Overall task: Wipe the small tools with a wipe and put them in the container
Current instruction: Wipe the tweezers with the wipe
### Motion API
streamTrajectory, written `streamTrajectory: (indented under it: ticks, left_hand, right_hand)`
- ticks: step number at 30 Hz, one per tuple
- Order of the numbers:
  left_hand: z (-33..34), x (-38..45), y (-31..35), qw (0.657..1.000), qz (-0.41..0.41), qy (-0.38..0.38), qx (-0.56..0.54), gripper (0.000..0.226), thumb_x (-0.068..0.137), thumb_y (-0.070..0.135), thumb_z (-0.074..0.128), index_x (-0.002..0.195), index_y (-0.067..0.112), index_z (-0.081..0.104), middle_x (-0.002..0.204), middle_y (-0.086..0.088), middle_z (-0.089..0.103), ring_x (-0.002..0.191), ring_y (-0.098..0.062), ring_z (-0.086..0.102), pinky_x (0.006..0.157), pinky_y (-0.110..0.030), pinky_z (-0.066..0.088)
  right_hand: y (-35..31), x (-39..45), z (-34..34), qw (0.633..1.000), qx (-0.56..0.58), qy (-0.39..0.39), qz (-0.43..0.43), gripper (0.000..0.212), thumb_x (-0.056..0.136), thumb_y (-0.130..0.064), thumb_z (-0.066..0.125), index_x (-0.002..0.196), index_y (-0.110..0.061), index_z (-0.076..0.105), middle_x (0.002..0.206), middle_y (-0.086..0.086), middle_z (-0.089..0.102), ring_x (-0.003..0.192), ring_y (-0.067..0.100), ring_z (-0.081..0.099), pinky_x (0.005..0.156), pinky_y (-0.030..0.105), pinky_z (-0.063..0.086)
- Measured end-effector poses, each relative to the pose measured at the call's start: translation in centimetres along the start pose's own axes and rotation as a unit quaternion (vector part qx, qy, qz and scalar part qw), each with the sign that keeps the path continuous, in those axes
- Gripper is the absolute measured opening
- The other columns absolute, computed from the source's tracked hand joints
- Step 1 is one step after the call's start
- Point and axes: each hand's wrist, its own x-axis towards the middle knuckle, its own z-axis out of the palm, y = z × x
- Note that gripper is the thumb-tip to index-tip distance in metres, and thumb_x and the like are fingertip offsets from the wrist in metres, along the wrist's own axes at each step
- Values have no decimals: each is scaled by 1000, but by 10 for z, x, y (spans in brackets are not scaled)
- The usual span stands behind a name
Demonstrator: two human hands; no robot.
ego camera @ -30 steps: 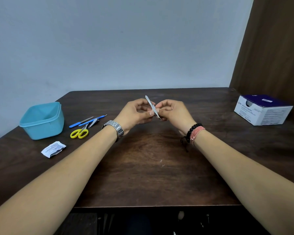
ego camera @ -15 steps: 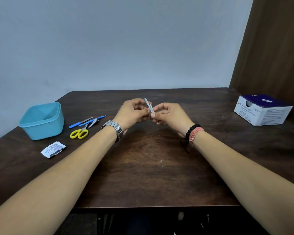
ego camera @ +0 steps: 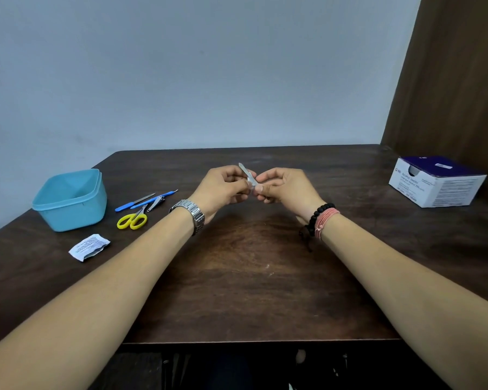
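Holding: left hand (ego camera: 223,187) and right hand (ego camera: 282,187) both pinch a slim metal tool (ego camera: 248,174) above the surface (ego camera: 243,277), likely wiping it.
Waiting: blue container (ego camera: 69,199) at left, open to receive it.
Wipe: too hidden to tell.

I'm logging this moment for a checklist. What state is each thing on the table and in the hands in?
Blue container: open, no lid, no tools seen inside.
Metal tool: held up between both hands, tip raised.
Left hand: pinching the tool.
Right hand: pinching the tool.
Yellow scissors: closed, lying flat.
Nail clipper: lying beside the scissors.
Wipe packet: crumpled, looks torn.
Box: opening in its top.
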Motion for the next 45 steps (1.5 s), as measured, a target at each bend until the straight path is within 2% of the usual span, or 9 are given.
streamTrajectory:
  ticks: [4, 9, 17, 23, 27, 30, 36, 39, 45]
  left_hand:
    - [1, 0, 0, 1000, 0, -10, 2, 15, 86, 3, 67, 97, 12, 71, 83, -5, 68, 71, -9, 64, 69, -23, 55]
    - [1, 0, 0, 1000, 4, 4, -6, 11, 92, 20, 64, 92, 12, 71, 79, -1, 67, 72, -10, 61, 71, -24, 55]
    - [-4, -1, 0, 1000, 21, -4, 8, 6, 89, 18, 68, 90, 23, 71, 83, 3, 69, 78, -12, 64, 70, -25, 54]
    - [-6, -1, 0, 999, 42, -1, 20, 7, 86, 19, 72, 88, 26, 73, 87, 4, 68, 81, -7, 63, 68, -22, 52]
    - [-7, -1, -1, 999, 38, 3, 16, 9, 88, 20, 69, 89, 28, 74, 88, 7, 71, 83, -8, 64, 70, -23, 50]
    - [-7, -1, 0, 999, 34, 13, 15, 10, 89, 21, 68, 89, 28, 74, 90, 7, 72, 85, -8, 66, 71, -24, 49]
    - [-8, -2, 2, 999, 27, 20, 6, 8, 89, 21, 68, 89, 26, 74, 82, 10, 71, 79, -5, 66, 70, -23, 50]
    - [-8, -1, 2, 999, 25, 29, -1, 8, 89, 19, 68, 89, 24, 74, 78, 10, 70, 77, -5, 66, 71, -24, 51]
    - [-9, -1, 6, 995, 27, 73, -61, 6, 90, 16, 66, 90, 17, 71, 81, 4, 66, 74, -7, 63, 68, -20, 52]
  right_hand:
    - [1, 0, -2, 1000, -5, 2, 6, 15, 86, 3, 68, 100, 5, 64, 77, 15, 68, 59, 11, 63, 57, 17, 52]
    - [3, 2, -2, 1000, -29, 2, -5, 15, 85, -1, 71, 98, 5, 68, 75, 12, 69, 62, 12, 64, 61, 20, 52]
    - [3, 2, 2, 1000, 21, 0, 4, 16, 96, -9, 58, 101, 3, 68, 84, 11, 70, 63, 9, 67, 63, 21, 54]
    - [4, 3, -1, 999, 33, -28, -5, 10, 92, -7, 63, 97, -5, 71, 87, 9, 72, 80, 19, 68, 84, 36, 56]
    - [4, 4, -1, 999, 15, -48, 3, 20, 96, -6, 57, 111, 2, 67, 87, 8, 71, 72, 10, 67, 71, 22, 57]
    - [2, 2, -1, 998, -23, -60, -3, 21, 97, -7, 56, 110, 2, 68, 85, 7, 70, 68, 8, 65, 63, 16, 53]
    - [0, 2, -3, 989, -113, -84, -41, 17, 97, -12, 57, 100, -7, 73, 83, 9, 72, 72, 12, 62, 71, 26, 52]
    - [1, 3, -3, 986, -139, -79, -49, 17, 95, -13, 58, 95, -10, 74, 74, 1, 71, 66, 8, 62, 70, 26, 53]
    - [4, 3, -1, 978, -193, -72, -30, 16, 92, -5, 55, 91, -9, 71, 72, 2, 69, 63, 8, 62, 62, 18, 53]
